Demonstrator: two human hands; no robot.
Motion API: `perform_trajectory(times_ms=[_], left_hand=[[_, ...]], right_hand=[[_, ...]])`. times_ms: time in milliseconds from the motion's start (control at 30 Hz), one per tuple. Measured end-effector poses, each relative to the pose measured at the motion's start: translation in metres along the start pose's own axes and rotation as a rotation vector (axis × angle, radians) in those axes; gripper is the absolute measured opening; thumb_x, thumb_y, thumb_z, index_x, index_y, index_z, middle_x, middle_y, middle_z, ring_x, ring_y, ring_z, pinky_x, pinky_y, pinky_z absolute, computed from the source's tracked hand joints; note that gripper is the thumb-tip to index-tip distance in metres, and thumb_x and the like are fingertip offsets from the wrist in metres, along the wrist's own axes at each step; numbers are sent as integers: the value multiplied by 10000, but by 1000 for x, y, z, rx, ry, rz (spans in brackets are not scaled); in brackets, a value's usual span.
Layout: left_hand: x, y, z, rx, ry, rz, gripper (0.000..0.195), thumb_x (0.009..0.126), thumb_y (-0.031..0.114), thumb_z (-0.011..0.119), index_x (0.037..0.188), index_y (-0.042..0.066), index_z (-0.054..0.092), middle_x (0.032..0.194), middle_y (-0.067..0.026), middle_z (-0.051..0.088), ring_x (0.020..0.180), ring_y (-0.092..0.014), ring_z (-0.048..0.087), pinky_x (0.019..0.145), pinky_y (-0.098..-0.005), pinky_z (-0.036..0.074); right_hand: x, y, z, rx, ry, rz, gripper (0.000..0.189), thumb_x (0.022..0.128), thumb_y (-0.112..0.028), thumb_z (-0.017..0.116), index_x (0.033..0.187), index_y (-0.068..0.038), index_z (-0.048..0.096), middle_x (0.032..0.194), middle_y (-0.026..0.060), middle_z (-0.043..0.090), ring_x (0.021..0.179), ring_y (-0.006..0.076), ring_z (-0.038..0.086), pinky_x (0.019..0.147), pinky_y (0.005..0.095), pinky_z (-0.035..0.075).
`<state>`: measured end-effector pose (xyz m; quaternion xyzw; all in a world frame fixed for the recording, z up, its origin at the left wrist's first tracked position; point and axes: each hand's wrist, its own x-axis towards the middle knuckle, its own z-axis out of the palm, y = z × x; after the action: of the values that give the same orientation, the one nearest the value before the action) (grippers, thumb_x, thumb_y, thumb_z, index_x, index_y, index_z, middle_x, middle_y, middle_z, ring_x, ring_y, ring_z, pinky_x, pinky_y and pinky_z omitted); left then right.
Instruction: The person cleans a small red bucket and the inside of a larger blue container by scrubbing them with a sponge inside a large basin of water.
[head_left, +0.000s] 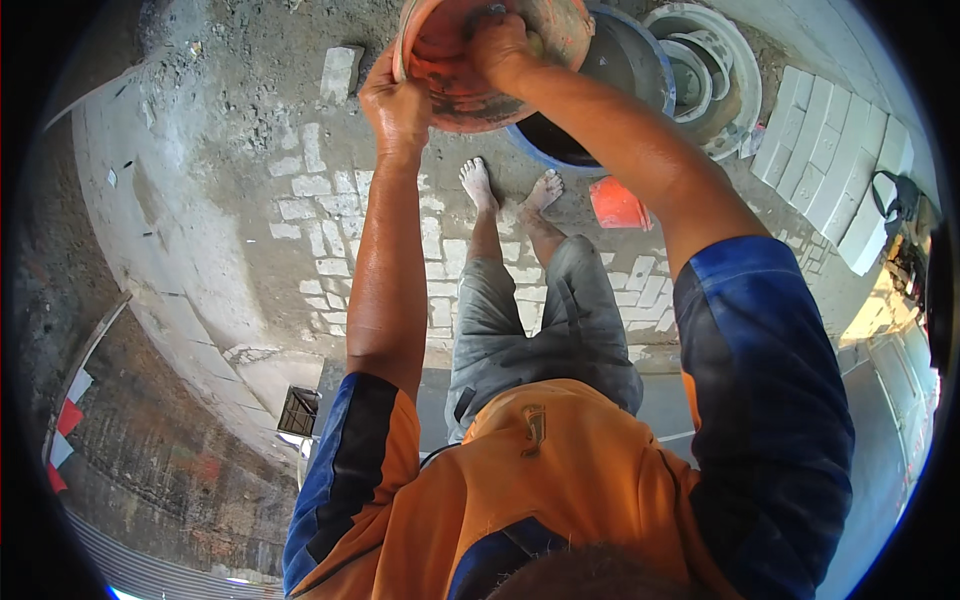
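At the top of the view an orange-red bucket (480, 112) is tilted, with its mouth turned towards me and grey-brown residue on its wall. My left hand (396, 101) grips the bucket's left rim. Inside the bucket is my right hand (501, 52), its fingers curled near the inner wall. A small yellow-green thing (534, 43) shows beside those fingers; whether they hold it is unclear. Behind and below the bucket stands a round tub with a blue rim (667, 71), holding dark liquid and partly hidden by the bucket and my right forearm.
A large grey basin (752, 90) with smaller round containers stands beyond the tub. A small red container (619, 202) lies near my right foot (544, 191). Pale blocks (832, 150) are stacked along the right wall. One loose block (341, 73) sits left of the bucket. Paving blocks (337, 204) cover part of the ground.
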<state>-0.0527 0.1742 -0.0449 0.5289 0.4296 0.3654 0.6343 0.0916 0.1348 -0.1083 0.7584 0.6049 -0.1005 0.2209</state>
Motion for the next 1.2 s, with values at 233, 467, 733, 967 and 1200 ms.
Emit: perform_trajectory(times_ms=[233,467,733,967,1200], left_hand=[[0,8,-8,-109,-48,-137,486,668,-126,470,1088,-21,689,906,-36,664,770,-123,607,693,-243,506],[3,-2,6,-235,-60,-191,459,628,-119,487,1030,-2,674,871,-10,629,709,-103,559,600,-227,446],[-39,24,49,-191,-37,-240,479,679,-137,521,1127,-32,654,1037,-58,677,900,-166,634,808,-281,507],[-71,29,26,440,-133,-287,710,739,7,657,1395,-50,392,1067,-151,696,976,-183,677,838,-325,536],[-18,22,43,951,-208,160,730,713,113,728,1382,23,452,1068,-232,700,981,-431,676,888,-439,532]], right_hand=[[20,-38,-19,756,-29,341,253,892,-222,591,1057,-87,728,1055,162,718,992,243,692,833,405,517],[56,15,-15,2688,-208,632,211,916,-129,567,1047,-13,685,1054,141,687,930,258,671,807,415,539],[-30,50,-33,1925,95,713,281,774,-70,712,1043,5,690,1061,140,683,1015,279,621,875,388,498],[-66,39,0,1050,-25,558,364,830,-263,639,1065,12,678,1138,246,659,1180,411,561,941,420,511],[-55,-1,54,799,219,570,585,915,-345,576,1379,-16,435,1303,257,554,1173,467,519,931,520,509]])
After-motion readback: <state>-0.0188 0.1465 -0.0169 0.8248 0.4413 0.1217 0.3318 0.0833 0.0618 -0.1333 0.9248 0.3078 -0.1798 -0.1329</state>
